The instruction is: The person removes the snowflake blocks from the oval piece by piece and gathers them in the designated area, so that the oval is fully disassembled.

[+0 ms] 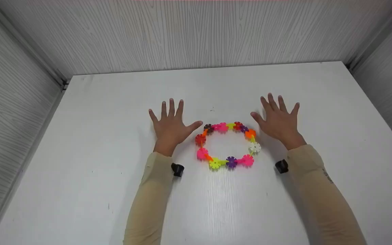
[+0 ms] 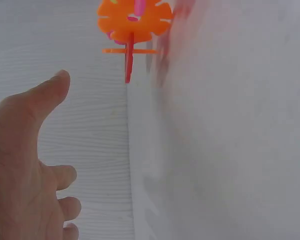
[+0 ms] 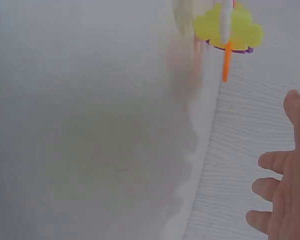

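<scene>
Head view shows one ring [image 1: 231, 162] of joined flower pieces lying on the white surface [image 1: 80, 153], about midway between its left and right edges, its long axis running sideways roughly along the far edge, one white piece [image 1: 255, 147] in it, with the left hand [image 1: 170, 131] and right hand [image 1: 279, 124] either side, fingers spread. Left wrist view has one broad orange piece [image 2: 117, 22] facing the camera, apart from the thumb. Right wrist view has one yellow piece [image 3: 207, 27], the thumb and fingers clear of it.
</scene>
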### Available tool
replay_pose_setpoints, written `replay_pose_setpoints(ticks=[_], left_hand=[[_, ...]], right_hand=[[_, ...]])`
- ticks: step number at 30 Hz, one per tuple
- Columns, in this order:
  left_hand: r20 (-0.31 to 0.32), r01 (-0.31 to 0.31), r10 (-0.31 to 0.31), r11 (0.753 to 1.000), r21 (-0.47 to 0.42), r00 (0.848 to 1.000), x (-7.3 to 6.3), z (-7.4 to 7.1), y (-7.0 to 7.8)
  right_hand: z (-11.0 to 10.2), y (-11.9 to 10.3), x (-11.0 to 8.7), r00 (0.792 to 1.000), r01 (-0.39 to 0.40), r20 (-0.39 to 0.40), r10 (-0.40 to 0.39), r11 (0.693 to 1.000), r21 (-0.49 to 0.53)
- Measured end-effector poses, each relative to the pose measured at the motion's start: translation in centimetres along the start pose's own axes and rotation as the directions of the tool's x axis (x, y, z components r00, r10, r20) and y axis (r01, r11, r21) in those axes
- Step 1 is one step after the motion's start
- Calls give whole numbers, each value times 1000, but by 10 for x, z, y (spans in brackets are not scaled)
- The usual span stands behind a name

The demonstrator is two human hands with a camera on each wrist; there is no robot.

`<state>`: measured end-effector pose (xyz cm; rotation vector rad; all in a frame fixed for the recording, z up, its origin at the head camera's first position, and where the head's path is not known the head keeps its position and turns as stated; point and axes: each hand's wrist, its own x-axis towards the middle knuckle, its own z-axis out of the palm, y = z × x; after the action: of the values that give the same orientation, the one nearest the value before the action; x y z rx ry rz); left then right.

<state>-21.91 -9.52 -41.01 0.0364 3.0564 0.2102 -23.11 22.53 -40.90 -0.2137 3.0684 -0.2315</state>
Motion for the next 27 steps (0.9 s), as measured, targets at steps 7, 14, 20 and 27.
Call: replay_pose_setpoints(ticks=[7, 14, 20, 27], left_hand=[[3, -62, 62, 997, -47, 998, -6, -3, 15], [24, -139, 143, 984, -112, 989, -12, -4, 28], [69, -178, 207, 939, -293, 976, -16, -3, 33], [99, -185, 259, 866, -465, 961, -13, 2, 36]], right_hand=[[5, -11, -7, 998, 58, -10, -58, 998, 39], [7, -18, -15, 990, 140, 7, -141, 985, 102], [8, -23, -19, 977, 192, 65, -205, 967, 165], [10, -31, -17, 939, 271, 149, -309, 934, 233]])
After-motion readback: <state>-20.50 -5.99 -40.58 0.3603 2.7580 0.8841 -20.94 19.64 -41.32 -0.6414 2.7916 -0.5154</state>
